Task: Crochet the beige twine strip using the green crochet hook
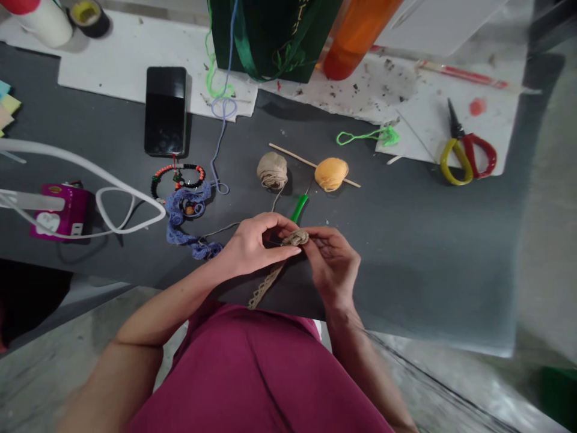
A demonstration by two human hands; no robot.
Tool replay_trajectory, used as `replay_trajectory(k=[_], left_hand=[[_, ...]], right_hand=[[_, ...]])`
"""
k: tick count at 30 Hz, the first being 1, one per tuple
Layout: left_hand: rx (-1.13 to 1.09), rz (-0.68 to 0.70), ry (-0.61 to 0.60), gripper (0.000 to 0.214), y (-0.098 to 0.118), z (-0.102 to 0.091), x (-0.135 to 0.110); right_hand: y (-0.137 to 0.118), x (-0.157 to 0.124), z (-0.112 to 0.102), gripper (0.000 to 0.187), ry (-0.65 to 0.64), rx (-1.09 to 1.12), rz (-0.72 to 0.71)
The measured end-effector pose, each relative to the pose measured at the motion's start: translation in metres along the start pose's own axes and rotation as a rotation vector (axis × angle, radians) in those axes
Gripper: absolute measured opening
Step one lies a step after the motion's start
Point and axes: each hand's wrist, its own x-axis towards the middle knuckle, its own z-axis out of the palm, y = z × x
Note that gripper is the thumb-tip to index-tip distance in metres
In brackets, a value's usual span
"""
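Observation:
My left hand (255, 246) and my right hand (331, 261) meet over the near edge of the dark grey mat (428, 252). Both pinch a small bunched piece of beige crochet (296, 238). A beige lace strip (265, 287) trails from it down toward my lap. A green-handled crochet hook (299, 208) lies just beyond my fingers. A thread runs from the work to a beige yarn ball (272, 170). An orange yarn ball (331, 174) sits beside it on a thin wooden stick (293, 155).
A black phone (165, 110), bead bracelet (178, 178) and blue crochet strip (187, 219) lie at left. White cable (112, 198) and a magenta box (61, 210) sit far left. Scissors (466, 153), a green bag (270, 36) and an orange bottle (356, 33) stand behind.

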Motion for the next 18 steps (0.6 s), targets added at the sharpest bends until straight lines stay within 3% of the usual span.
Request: replay_trajectory(k=[4,14,18], left_hand=[[-0.059,-0.028,-0.043,0.024,0.004,-0.001,0.000],[-0.175,-0.136,-0.072,0.021,-0.003,0.001,0.006],[-0.195,-0.080,-0.035,0.020,-0.008,0.002,0.005]], right_hand=[[0.002,0.002,-0.001,0.005,0.002,0.183,0.128],[0.004,0.003,-0.005,0.013,-0.108,0.283,0.193],[0.004,0.004,-0.005,0.019,-0.133,0.324,0.233]])
